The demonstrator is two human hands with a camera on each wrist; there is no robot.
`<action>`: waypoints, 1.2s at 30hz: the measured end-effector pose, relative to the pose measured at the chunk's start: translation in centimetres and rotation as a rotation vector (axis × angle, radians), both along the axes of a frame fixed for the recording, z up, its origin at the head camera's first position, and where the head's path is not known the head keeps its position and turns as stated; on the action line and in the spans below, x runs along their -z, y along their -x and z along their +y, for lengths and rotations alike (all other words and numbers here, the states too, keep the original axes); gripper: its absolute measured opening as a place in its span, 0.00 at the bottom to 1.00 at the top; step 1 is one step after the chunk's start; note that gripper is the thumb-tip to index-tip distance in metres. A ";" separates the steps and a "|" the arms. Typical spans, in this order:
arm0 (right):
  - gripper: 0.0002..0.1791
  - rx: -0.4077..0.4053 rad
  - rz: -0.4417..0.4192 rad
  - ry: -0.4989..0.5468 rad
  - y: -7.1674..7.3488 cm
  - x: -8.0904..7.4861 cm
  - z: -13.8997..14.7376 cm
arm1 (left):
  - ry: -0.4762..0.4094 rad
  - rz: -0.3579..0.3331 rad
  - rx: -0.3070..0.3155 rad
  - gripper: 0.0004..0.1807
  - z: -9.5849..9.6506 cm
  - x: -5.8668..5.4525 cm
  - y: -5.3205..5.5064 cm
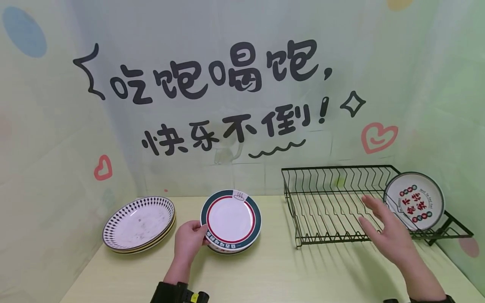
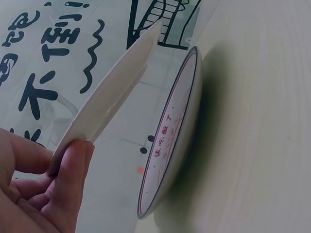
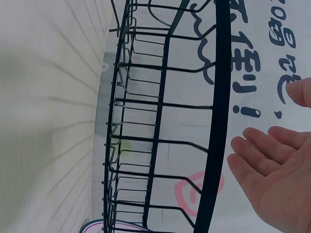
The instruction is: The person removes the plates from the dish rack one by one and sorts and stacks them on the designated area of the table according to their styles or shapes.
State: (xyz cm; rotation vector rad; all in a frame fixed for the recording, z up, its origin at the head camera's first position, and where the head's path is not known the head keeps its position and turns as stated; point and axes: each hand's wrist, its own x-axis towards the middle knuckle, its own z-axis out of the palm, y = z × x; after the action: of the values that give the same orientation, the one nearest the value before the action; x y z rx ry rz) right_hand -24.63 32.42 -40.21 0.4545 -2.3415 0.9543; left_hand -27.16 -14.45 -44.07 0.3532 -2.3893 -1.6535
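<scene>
My left hand pinches the left rim of a white plate with a dark green band and a red ring. In the left wrist view that plate is tilted and raised above another plate with red lettering, which lies on the table. Over the front of a black wire dish rack, my right hand is held with fingers extended and nothing in it. A white plate with red lettering stands in the rack's right end, partly behind the wires.
At the left of the table sits a stack of plates, the top one edged with black diamonds. Behind everything hangs a pale cloth backdrop with black lettering. The rack's right end reaches near the side cloth.
</scene>
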 end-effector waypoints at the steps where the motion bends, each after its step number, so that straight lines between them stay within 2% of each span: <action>1: 0.32 0.003 -0.006 -0.001 0.0 0.0 0.2 | 0.006 -0.003 -0.002 0.16 -0.1 0.1 0.0; 7: 0.33 0.059 -0.046 -0.033 -0.2 0.1 1.3 | 0.014 -0.018 -0.005 0.16 -0.2 0.6 0.2; 14: 0.33 0.047 -0.034 -0.035 -0.2 0.0 2.3 | 0.000 -0.033 -0.001 0.15 -0.5 1.0 0.7; 25: 0.34 0.072 -0.070 -0.065 -0.5 -0.4 3.2 | -0.003 -0.084 0.005 0.16 -0.9 1.5 0.8; 36: 0.33 0.117 -0.053 -0.096 -0.5 -1.0 4.5 | -0.020 -0.090 0.020 0.16 -1.1 2.1 1.0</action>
State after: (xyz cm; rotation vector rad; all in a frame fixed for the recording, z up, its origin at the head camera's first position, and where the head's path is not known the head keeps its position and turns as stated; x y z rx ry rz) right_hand -24.09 36.92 -39.20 0.3291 -2.4403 0.8112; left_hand -28.15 -15.53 -46.14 0.4172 -2.4493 -1.7060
